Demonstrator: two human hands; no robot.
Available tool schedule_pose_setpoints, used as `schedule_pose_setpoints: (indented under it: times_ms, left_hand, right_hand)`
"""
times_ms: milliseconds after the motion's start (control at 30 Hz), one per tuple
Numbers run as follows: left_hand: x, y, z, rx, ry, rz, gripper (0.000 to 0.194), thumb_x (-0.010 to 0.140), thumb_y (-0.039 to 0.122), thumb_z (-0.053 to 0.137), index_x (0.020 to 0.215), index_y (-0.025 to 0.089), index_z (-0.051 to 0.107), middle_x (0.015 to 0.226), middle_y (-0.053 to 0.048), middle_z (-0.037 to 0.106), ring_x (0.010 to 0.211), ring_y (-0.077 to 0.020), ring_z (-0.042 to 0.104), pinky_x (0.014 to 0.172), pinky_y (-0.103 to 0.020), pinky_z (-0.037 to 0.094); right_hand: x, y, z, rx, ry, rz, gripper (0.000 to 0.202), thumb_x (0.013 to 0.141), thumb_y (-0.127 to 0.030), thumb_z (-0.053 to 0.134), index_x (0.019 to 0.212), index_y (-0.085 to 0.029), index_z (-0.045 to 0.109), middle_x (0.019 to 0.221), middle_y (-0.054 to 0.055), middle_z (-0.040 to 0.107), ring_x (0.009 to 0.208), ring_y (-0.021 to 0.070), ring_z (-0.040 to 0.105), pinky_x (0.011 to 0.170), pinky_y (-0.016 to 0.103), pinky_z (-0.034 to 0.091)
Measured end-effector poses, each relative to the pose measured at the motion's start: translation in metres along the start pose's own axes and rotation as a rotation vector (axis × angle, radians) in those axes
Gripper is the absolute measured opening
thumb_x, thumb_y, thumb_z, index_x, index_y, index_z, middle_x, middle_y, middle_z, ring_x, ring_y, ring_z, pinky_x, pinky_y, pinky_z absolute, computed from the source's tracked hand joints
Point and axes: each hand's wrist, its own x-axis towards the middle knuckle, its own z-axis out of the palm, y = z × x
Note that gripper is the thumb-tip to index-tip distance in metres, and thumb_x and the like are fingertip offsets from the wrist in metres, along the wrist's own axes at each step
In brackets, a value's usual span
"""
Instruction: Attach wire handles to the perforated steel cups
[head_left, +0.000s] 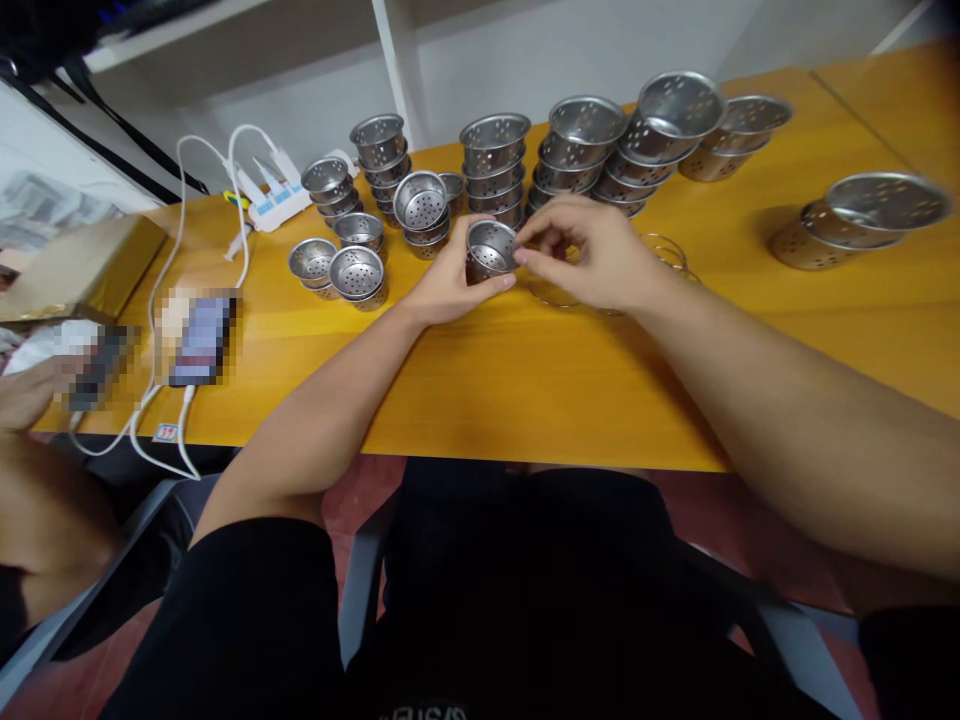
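A small perforated metal cup [491,248] is tilted toward me above the table. My left hand [448,283] is wrapped round its left side, thumb along the near edge. At the cup's right rim, the thumb and index finger of my right hand [581,250] are pinched together; its other fingers curl in. Beneath the right hand lie thin wire rings [667,252], partly covered by it. Just left of my left hand stand more perforated cups [357,272], some nested. Behind the hands rises a stack of cups [495,160].
Several taller cup stacks [585,140] line the back of the yellow table [510,400]. Another stack [862,220] sits at the right. On the left are a charging phone [202,340], a power strip [281,205], white cables and a cardboard box [90,265]. Another person's hand [34,392] is far left.
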Motion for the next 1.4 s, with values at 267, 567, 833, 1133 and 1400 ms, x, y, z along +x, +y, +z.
schedule_pose_setpoints:
  times_ms: [267,567,833,1133,1400]
  left_hand:
    - [0.0,-0.002,0.001,-0.004,0.007,0.027,0.117,0.093,0.104,0.074,0.169,0.024,0.037,0.166,-0.022,0.062,0.158,-0.0407,0.067,0.138,-0.059,0.054]
    - [-0.001,0.001,0.001,-0.011,0.002,0.033,0.119,0.092,0.108,0.071,0.172,0.026,0.036,0.166,-0.02,0.062,0.159,-0.0413,0.067,0.138,-0.062,0.055]
    - [-0.005,0.035,-0.016,0.075,0.054,-0.007,0.12,0.09,0.105,0.077,0.174,0.029,0.039,0.17,-0.02,0.062,0.162,-0.0449,0.065,0.14,-0.063,0.051]
    - [-0.02,0.072,-0.15,0.445,0.216,0.014,0.078,0.083,0.081,0.1,0.147,0.045,0.072,0.148,-0.006,0.074,0.143,-0.0455,0.061,0.134,-0.076,0.053]
    - [-0.044,0.087,-0.195,0.725,0.381,-0.691,0.085,0.068,0.037,0.092,0.148,0.023,0.068,0.154,-0.01,0.08,0.137,-0.0403,0.075,0.128,-0.067,0.065]
  right_hand:
    - [-0.003,0.003,0.001,-0.093,-0.116,-0.051,0.013,0.103,-0.032,0.085,0.116,-0.031,0.088,0.143,0.014,0.073,0.114,0.0363,0.071,0.09,0.055,0.068]
    - [-0.005,-0.001,0.008,-0.01,-0.113,-0.04,0.023,0.098,-0.041,0.096,0.118,-0.031,0.087,0.145,0.015,0.071,0.12,0.0391,0.072,0.095,0.058,0.069]
    - [-0.003,-0.007,0.001,-0.018,0.11,-0.092,0.023,0.108,-0.045,0.088,0.128,-0.035,0.089,0.141,0.016,0.076,0.113,0.0392,0.071,0.097,0.062,0.066]
    - [-0.004,-0.007,-0.001,-0.018,0.112,-0.009,0.023,0.108,-0.061,0.089,0.118,-0.04,0.085,0.136,0.013,0.079,0.126,0.0425,0.07,0.105,0.063,0.067]
    - [-0.003,-0.006,0.0,-0.151,0.121,-0.064,0.027,0.114,-0.06,0.077,0.121,-0.035,0.085,0.131,0.014,0.08,0.113,0.0391,0.075,0.098,0.065,0.071]
